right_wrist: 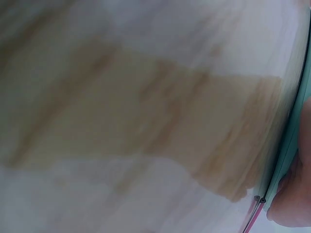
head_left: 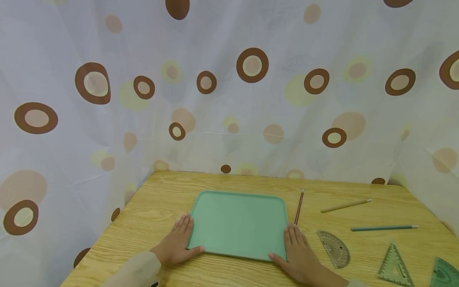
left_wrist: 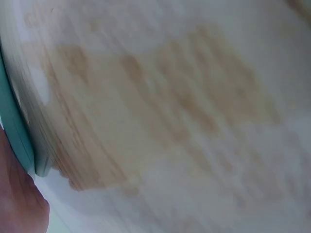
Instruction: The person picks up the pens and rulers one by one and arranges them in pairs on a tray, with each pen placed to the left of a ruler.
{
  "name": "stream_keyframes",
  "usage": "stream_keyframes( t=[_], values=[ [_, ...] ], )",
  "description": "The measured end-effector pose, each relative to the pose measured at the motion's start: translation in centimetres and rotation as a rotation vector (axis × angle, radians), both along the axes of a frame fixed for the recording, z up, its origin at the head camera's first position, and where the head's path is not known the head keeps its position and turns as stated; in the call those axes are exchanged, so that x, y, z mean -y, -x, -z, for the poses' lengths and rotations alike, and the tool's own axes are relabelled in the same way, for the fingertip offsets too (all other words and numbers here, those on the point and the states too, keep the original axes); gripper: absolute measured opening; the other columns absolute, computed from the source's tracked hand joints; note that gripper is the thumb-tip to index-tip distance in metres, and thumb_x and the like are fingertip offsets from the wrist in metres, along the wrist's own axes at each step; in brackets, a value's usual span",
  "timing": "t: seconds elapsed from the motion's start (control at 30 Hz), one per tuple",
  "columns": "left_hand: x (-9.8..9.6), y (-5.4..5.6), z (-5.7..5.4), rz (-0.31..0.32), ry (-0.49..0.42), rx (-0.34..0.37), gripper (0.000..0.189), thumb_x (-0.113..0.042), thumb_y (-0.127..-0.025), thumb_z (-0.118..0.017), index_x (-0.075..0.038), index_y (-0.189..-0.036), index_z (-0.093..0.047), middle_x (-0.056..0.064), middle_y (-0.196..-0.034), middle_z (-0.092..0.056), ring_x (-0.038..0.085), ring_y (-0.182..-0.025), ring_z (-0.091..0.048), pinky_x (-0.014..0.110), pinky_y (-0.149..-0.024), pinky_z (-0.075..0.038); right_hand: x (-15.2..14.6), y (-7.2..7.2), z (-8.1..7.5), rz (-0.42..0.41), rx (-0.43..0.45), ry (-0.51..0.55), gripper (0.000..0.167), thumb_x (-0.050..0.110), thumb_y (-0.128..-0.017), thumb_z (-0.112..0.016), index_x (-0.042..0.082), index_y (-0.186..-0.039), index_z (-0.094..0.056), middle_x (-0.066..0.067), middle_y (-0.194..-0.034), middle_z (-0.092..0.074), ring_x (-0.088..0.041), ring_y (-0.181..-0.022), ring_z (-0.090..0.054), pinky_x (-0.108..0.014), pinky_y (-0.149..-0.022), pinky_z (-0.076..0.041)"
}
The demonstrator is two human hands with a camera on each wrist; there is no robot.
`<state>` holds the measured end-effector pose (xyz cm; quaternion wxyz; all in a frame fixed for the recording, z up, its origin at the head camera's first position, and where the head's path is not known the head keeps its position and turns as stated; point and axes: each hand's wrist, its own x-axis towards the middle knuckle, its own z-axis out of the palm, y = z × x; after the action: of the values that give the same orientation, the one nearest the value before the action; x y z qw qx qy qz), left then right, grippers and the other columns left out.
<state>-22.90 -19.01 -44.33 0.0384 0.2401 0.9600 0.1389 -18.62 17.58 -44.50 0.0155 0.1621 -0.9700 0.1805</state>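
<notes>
A mint-green rectangular tray [head_left: 238, 225] with rounded corners and a low rim lies on the wooden table. My left hand [head_left: 179, 241] touches its left side, fingers straight along the rim and thumb at the front edge. On the opposite side, my right hand [head_left: 299, 253] mirrors this, with its thumb near the front right corner. Both wrist views show only part of each hand against the tray's edge. A dark red pencil [head_left: 299, 207] lies just beyond the right fingertips, close to the tray's right rim.
Right of the tray lie a yellowish pencil [head_left: 346, 205], a teal pencil [head_left: 383, 228], a clear protractor [head_left: 335, 249], a green set square [head_left: 395, 266] and a green protractor [head_left: 445, 274], cut off by the frame. A spotted white curtain [head_left: 222, 99] surrounds the table's back and sides.
</notes>
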Motion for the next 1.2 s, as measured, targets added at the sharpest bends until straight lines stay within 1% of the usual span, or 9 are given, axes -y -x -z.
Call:
stream_keyframes(
  t=[0.23, 0.53, 0.67, 0.87, 1.03, 1.2],
  values=[
    [-0.2, -0.4, 0.0, 0.004, -0.017, 0.003, 0.093, -0.06, -0.09, -0.043, 0.013, -0.142, -0.018, 0.031, -0.151, -0.008, 0.043, -0.141, -0.006, 0.055, -0.114, -0.012, -0.3, -0.3, 0.1, 0.007, -0.004, -0.013, 0.09, 0.054, -0.09, -0.048, -0.021, -0.136, -0.024, -0.038, -0.146, -0.015, -0.051, -0.137, -0.01, -0.063, -0.109, -0.016],
    [-0.6, -0.9, -0.1, 0.012, -0.061, -0.004, 0.093, -0.058, -0.089, -0.046, 0.015, -0.141, -0.019, 0.033, -0.15, -0.01, 0.045, -0.141, -0.007, 0.057, -0.112, -0.014, -0.6, -0.5, 0.4, 0.015, -0.027, -0.005, 0.09, 0.055, -0.09, -0.048, -0.02, -0.136, -0.026, -0.037, -0.146, -0.016, -0.051, -0.136, -0.012, -0.064, -0.108, -0.016],
    [-0.7, -1.1, -0.4, 0.014, -0.043, -0.004, 0.093, -0.058, -0.089, -0.046, 0.015, -0.141, -0.019, 0.034, -0.149, -0.01, 0.045, -0.14, -0.009, 0.057, -0.113, -0.014, -0.7, -0.5, 0.6, 0.015, -0.028, -0.007, 0.09, 0.055, -0.09, -0.048, -0.02, -0.136, -0.026, -0.037, -0.146, -0.017, -0.051, -0.136, -0.012, -0.064, -0.108, -0.015],
    [-0.8, -1.3, -0.6, 0.013, -0.017, 0.009, 0.093, -0.058, -0.09, -0.044, 0.014, -0.142, -0.018, 0.033, -0.15, -0.009, 0.044, -0.141, -0.008, 0.055, -0.114, -0.014, -0.8, -0.6, 0.5, 0.019, 0.007, -0.003, 0.091, 0.055, -0.09, -0.048, -0.02, -0.136, -0.026, -0.037, -0.146, -0.016, -0.052, -0.137, -0.01, -0.064, -0.109, -0.014],
    [-0.8, -1.5, -0.6, 0.012, -0.027, 0.04, 0.092, -0.058, -0.091, -0.042, 0.012, -0.143, -0.015, 0.03, -0.151, -0.005, 0.042, -0.142, -0.004, 0.054, -0.115, -0.011, -0.8, -0.9, 0.4, 0.022, 0.046, 0.004, 0.092, 0.055, -0.089, -0.05, -0.019, -0.137, -0.025, -0.037, -0.147, -0.014, -0.052, -0.137, -0.009, -0.064, -0.108, -0.014],
    [-0.9, -1.7, -0.6, 0.016, -0.034, 0.049, 0.092, -0.058, -0.091, -0.042, 0.012, -0.144, -0.014, 0.03, -0.152, -0.004, 0.042, -0.142, -0.002, 0.055, -0.115, -0.01, -0.9, -1.0, 0.4, 0.023, 0.052, 0.006, 0.092, 0.054, -0.089, -0.051, -0.019, -0.137, -0.024, -0.037, -0.147, -0.014, -0.051, -0.137, -0.008, -0.065, -0.108, -0.014]
  ],
)
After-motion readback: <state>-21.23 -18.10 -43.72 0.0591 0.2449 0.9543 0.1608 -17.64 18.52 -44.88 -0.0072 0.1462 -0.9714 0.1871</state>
